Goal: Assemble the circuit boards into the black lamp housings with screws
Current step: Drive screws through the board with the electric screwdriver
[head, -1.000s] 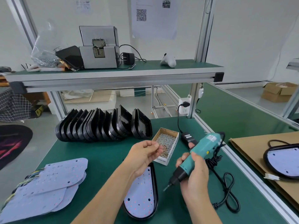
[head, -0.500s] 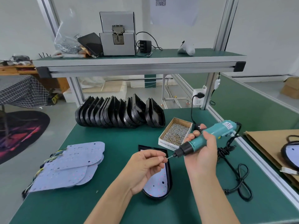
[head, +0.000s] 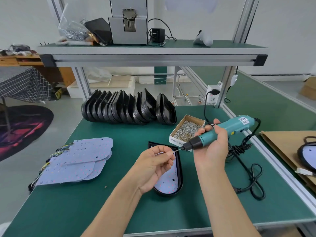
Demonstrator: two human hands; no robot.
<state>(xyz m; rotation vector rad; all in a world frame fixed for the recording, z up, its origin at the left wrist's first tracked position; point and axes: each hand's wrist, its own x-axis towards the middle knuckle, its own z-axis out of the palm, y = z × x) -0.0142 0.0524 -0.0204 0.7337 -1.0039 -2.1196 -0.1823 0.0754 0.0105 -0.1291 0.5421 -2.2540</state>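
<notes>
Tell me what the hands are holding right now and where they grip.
Right hand grips the teal electric screwdriver around its body. Left hand pinches a small screw at the driver's bit tip.

1. Left arm: bare forearm enters from the lower edge and rises toward frame centre, wrist slightly bent.
2. Left hand (head: pixel 156 165): palm turned toward the camera, fingers curled inward. Thumb and forefinger meet in a pinch at the tip; what they pinch is too small to identify.
3. Right arm: bare forearm enters from the lower right and runs upward, wrist straight.
4. Right hand (head: pixel 212 145): back of hand toward the camera, fingers wrapped round the barrel of the teal electric screwdriver (head: pixel 220 132), thumb lying along its upper side.
5. Relation: the two hands sit close, apart from each other; the left fingertips meet the screwdriver's bit.
</notes>
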